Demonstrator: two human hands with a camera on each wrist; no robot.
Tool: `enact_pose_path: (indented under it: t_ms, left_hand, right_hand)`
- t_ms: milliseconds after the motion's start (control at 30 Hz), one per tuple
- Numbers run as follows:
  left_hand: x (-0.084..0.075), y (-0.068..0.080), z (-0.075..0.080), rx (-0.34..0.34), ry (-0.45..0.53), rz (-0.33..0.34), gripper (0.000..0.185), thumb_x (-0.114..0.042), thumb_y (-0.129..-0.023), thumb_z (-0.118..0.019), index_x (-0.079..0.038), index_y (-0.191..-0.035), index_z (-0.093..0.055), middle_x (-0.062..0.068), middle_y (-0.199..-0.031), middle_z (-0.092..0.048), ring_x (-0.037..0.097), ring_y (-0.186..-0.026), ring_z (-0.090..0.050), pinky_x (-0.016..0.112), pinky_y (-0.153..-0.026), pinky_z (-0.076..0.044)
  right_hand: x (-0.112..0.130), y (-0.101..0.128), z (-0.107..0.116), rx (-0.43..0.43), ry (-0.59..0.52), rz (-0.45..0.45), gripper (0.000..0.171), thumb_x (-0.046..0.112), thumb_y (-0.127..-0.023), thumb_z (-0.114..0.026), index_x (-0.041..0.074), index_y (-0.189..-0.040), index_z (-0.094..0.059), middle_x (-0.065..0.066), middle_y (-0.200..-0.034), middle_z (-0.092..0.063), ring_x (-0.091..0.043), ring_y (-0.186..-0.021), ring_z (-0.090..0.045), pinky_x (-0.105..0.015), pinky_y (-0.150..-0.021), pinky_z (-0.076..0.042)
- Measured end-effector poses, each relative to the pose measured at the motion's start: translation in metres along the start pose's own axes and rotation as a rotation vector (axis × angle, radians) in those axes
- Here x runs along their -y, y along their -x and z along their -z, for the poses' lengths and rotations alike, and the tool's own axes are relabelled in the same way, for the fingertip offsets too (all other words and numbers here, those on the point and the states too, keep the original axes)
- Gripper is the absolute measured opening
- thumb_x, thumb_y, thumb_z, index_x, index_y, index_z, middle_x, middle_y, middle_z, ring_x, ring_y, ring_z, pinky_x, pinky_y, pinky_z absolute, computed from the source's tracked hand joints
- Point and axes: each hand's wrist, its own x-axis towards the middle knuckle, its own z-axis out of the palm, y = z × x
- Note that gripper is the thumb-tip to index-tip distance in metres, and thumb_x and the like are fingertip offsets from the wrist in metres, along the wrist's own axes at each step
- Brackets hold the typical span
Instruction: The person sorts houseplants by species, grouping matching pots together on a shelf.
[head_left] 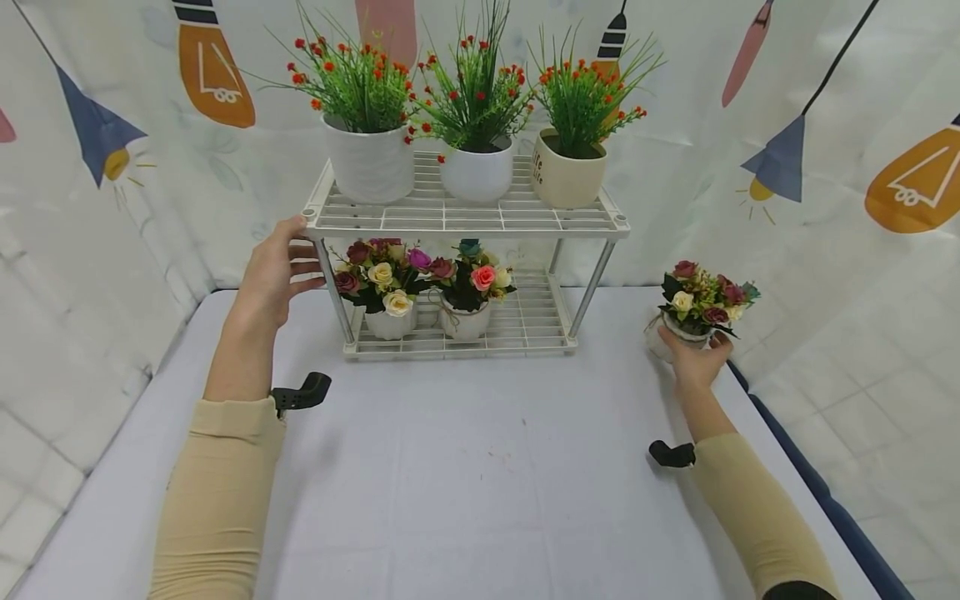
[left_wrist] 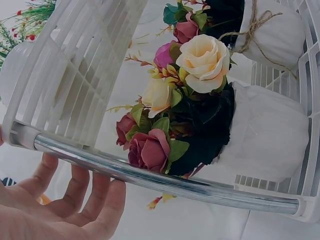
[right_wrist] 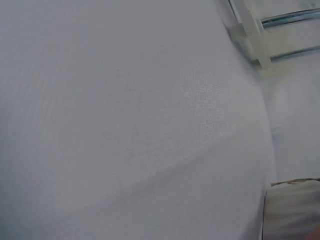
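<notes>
At the right edge of the table, my right hand [head_left: 696, 360] grips a small potted artificial flower arrangement [head_left: 708, 298] with dark red and cream blooms. Its white pot [right_wrist: 292, 212] with twine shows at the lower corner of the right wrist view. My left hand [head_left: 268, 271] rests against the left front corner of a white two-tier wire rack [head_left: 465, 223]. In the left wrist view its fingertips [left_wrist: 116, 192] touch the metal post [left_wrist: 170, 184]. Two flower pots, one with cream roses [left_wrist: 202, 62] and one with a coral rose [head_left: 483, 277], stand on the lower tier.
On the upper tier stand three pots of grass with red-orange flowers: a white one [head_left: 372, 162], another white one [head_left: 477, 171] and a cream one [head_left: 568, 175]. A white cloth [head_left: 465, 467] covers the table. A printed curtain [head_left: 690, 167] hangs behind.
</notes>
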Motion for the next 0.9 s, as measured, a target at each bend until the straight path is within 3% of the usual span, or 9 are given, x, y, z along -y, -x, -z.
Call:
enact_pose_path:
  t_ms: [267, 467, 633, 900]
  left_hand:
    - [-0.001, 0.000, 0.000, -0.004, 0.018, 0.005, 0.065, -0.064, -0.104, -0.039, -0.014, -0.142, -0.054, 0.006, -0.121, -0.049, 0.023, -0.108, -0.054, 0.046, -0.097, -0.048]
    - [0.000, 0.000, 0.001, -0.006, 0.029, 0.003, 0.065, -0.064, -0.104, -0.040, -0.014, -0.143, -0.054, 0.006, -0.121, -0.049, 0.023, -0.109, -0.054, 0.048, -0.098, -0.047]
    - [-0.001, 0.000, 0.001, -0.007, 0.031, -0.007, 0.064, -0.063, -0.104, -0.041, -0.014, -0.143, -0.055, 0.006, -0.120, -0.049, 0.022, -0.108, -0.054, 0.046, -0.095, -0.047]
    - [-0.002, 0.000, 0.000, 0.002, 0.045, 0.008, 0.060, -0.063, -0.104, -0.042, -0.015, -0.136, -0.058, 0.006, -0.120, -0.052, 0.022, -0.107, -0.055, 0.042, -0.094, -0.048]
  right_hand:
    - [-0.005, -0.012, -0.012, -0.031, -0.124, -0.004, 0.111, 0.019, -0.078, -0.093, 0.021, -0.160, -0.017, 0.002, -0.167, -0.019, -0.006, -0.149, -0.016, -0.016, -0.116, -0.018]
    - [-0.006, -0.023, -0.020, -0.088, -0.184, -0.032, 0.111, 0.020, -0.076, -0.094, 0.024, -0.159, -0.021, 0.007, -0.166, -0.022, -0.002, -0.148, -0.017, -0.015, -0.117, -0.014]
    - [-0.008, -0.025, -0.021, -0.087, -0.186, -0.025, 0.110, 0.020, -0.076, -0.094, 0.026, -0.159, -0.022, 0.009, -0.166, -0.022, -0.001, -0.148, -0.016, -0.017, -0.117, -0.013]
    - [-0.011, -0.026, -0.019, -0.114, -0.101, 0.008, 0.107, 0.024, -0.076, -0.094, 0.026, -0.158, -0.026, 0.009, -0.165, -0.026, -0.002, -0.148, -0.019, -0.017, -0.118, -0.010]
